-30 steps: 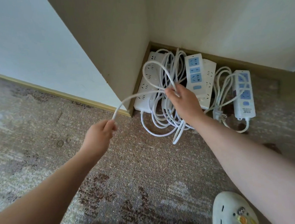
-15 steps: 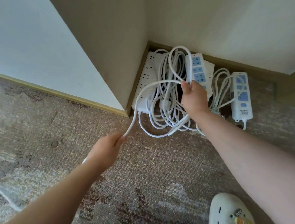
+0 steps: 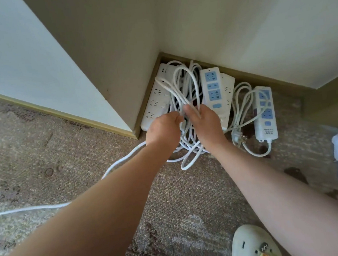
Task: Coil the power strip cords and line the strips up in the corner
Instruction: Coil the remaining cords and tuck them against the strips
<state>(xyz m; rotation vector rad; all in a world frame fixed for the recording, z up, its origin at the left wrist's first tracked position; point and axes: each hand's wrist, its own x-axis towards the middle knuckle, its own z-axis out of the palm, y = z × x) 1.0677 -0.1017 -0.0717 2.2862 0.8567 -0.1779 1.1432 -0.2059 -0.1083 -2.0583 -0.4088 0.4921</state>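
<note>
My right hand (image 3: 205,123) clamps smooth white cord loops (image 3: 186,97); my left hand (image 3: 162,129) pinches same cord just beside. Blue-socket rectangular strip (image 3: 214,90) right of loops, patterned carpet (image 3: 190,197) beneath.

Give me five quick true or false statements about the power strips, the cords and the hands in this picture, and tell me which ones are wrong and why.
1. Both hands are at the bundle of white cord loops. True: the left hand and right hand meet there.
2. The power strip with blue sockets on the far right lies alone on the carpet. True.
3. All the cord is gathered in the coil. False: a loose length of cord trails across the carpet to the left.
4. A plug is pushed into a wall socket. False: it lies loose on the carpet.
5. The person is barefoot. False: a white shoe shows at the bottom.
</note>
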